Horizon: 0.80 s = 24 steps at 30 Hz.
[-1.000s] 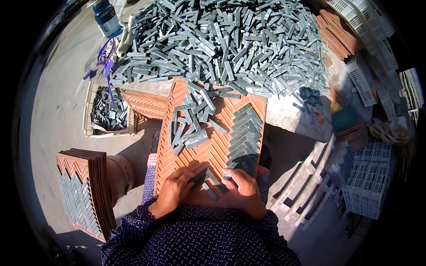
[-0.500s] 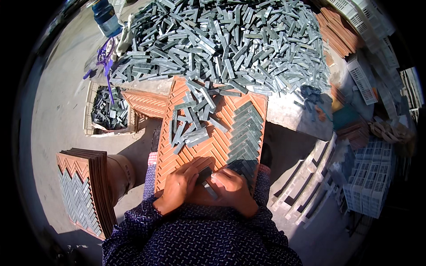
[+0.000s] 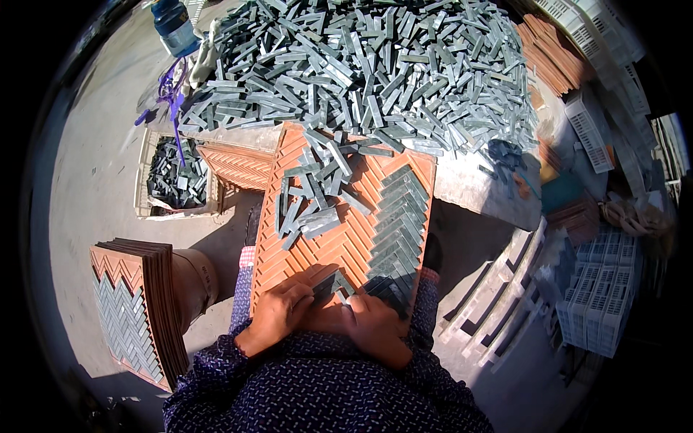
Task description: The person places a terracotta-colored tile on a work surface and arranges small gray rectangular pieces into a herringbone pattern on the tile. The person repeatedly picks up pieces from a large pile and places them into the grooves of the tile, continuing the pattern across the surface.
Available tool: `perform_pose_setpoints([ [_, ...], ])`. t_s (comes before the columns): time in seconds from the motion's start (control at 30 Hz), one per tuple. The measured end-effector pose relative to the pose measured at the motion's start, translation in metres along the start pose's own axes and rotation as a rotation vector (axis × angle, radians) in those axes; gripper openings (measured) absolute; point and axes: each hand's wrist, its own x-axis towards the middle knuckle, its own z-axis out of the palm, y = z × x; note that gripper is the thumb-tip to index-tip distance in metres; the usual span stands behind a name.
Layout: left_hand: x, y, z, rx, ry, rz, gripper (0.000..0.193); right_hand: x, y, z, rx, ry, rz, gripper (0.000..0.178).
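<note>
Left grip (image 3: 280, 312) curled over orange board (image 3: 280, 265); hold can't be told. Dark strip (image 3: 325, 286) seen at its 2 o'clock. Grey strip (image 3: 342, 291) seen at right grip's (image 3: 375, 321) 11 o'clock; closure hidden. Laid herringbone strips (image 3: 398, 224) at 1 o'clock.

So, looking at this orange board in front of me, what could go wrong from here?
The loose strips heaped on the orange board could slide if it gets bumped. Your right hand, close to the lower end of the herringbone strips, might nudge them out of line. The big pile beyond could also spill strips onto the board.
</note>
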Motion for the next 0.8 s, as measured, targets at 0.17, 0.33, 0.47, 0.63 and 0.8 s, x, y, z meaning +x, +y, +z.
perform_pose_setpoints([
  [0.17, 0.002, 0.002, 0.000, -0.007, -0.008, -0.003, 0.012, 0.002, 0.002, -0.002, 0.061, 0.149, -0.015, 0.016],
  [0.33, 0.004, 0.003, 0.000, -0.005, -0.011, -0.022, 0.011, -0.001, 0.005, 0.000, 0.142, 0.108, 0.005, 0.012],
  [0.47, 0.005, 0.000, 0.005, -0.034, 0.021, 0.004, 0.011, 0.007, 0.005, -0.001, 0.195, 0.080, 0.042, 0.009],
  [0.63, 0.006, 0.004, 0.007, -0.067, -0.009, 0.023, 0.011, 0.010, 0.004, 0.003, 0.182, 0.043, 0.084, 0.009],
  [0.8, 0.009, -0.001, 0.004, -0.011, 0.028, 0.026, 0.014, 0.013, 0.003, -0.001, 0.152, 0.075, 0.059, 0.012],
])
